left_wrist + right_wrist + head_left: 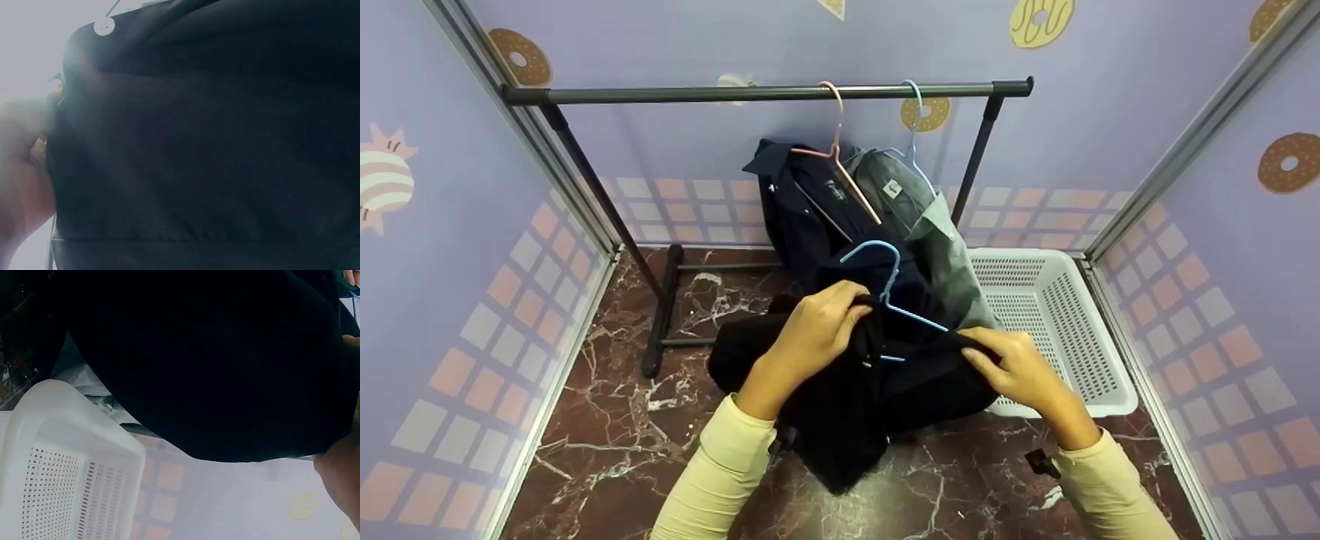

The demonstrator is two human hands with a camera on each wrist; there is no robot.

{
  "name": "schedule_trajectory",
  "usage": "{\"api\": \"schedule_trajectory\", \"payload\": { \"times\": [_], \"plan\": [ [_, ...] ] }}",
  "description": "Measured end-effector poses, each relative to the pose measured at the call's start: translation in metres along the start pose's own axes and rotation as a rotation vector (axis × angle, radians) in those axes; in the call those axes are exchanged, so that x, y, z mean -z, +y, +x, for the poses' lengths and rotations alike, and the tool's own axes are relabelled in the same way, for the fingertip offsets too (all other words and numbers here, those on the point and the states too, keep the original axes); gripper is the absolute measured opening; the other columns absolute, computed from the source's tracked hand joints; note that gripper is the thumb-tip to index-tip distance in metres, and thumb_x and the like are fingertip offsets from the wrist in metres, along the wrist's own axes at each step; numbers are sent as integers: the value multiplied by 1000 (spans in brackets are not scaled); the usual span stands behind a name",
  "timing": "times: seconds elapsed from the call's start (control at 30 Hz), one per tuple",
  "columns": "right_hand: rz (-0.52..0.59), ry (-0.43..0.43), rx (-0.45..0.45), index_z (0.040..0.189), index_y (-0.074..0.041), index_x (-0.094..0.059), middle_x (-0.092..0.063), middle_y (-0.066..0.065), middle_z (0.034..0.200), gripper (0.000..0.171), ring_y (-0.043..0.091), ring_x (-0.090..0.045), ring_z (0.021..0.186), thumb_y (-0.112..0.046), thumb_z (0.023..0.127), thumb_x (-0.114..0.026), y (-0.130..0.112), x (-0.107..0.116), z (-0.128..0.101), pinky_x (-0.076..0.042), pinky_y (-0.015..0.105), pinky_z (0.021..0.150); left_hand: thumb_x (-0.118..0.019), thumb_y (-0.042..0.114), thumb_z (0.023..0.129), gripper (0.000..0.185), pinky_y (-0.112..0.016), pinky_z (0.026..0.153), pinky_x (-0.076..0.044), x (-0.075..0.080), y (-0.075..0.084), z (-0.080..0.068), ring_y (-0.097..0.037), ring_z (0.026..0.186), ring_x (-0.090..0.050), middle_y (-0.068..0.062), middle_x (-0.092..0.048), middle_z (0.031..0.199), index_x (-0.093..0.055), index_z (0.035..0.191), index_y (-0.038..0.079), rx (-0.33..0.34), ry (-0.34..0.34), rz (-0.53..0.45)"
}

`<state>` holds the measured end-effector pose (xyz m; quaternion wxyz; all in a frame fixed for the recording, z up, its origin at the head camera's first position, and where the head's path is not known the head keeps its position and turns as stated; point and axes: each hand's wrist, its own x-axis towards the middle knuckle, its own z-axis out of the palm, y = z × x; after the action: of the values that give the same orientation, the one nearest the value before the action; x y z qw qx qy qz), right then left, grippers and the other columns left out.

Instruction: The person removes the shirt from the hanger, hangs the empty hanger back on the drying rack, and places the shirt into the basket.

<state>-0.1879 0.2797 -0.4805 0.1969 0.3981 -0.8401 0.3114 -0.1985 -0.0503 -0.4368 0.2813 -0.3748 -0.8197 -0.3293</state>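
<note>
A black buttoned shirt (840, 405) hangs between my two hands in the head view, with a light blue hanger (915, 317) partly inside its neck opening. The hanger's hook points up and to the left. My left hand (821, 322) pinches the fabric at the neck edge, left of the hook. At the right shoulder, my right hand (1011, 364) grips the cloth close to the hanger's arm end. A white button (104, 26) shows on the shirt in the left wrist view. Dark cloth fills most of the right wrist view, and the hanger's left arm is mostly hidden.
Behind, a dark metal rack (697, 94) carries a navy shirt (787, 202) on a pink hanger (838, 150) and a grey-green shirt (952, 247) on a pale blue hanger (915, 112). A white perforated basket (1099, 360) stands on the marbled floor (600, 450) at right.
</note>
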Motion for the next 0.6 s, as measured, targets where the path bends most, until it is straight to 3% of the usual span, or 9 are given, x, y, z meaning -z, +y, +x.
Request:
{"api": "schedule_trajectory", "payload": {
  "times": [0.27, 0.6],
  "plan": [
    [-99, -12, -51, 120, -10, -73, -78, 1, 107, 30, 22, -75, 90, -9, 89, -76, -11, 4, 2, -59, 41, 78, -66, 10, 100, 11, -34, 80, -61, 5, 0, -1, -21, 86, -69, -10, -69, 95, -67, 105, 0, 2, 16, 3],
    [-185, 34, 56, 113, -5, -74, -78, 5, 100, 27, 23, -76, 86, -3, 87, -78, -22, -3, 15, -61, 39, 75, -67, 7, 99, 10, -33, 80, -61, 15, 0, -3, -22, 86, -70, -10, -69, 96, -67, 106, -1, 7, 32, 6]
  ]
}}
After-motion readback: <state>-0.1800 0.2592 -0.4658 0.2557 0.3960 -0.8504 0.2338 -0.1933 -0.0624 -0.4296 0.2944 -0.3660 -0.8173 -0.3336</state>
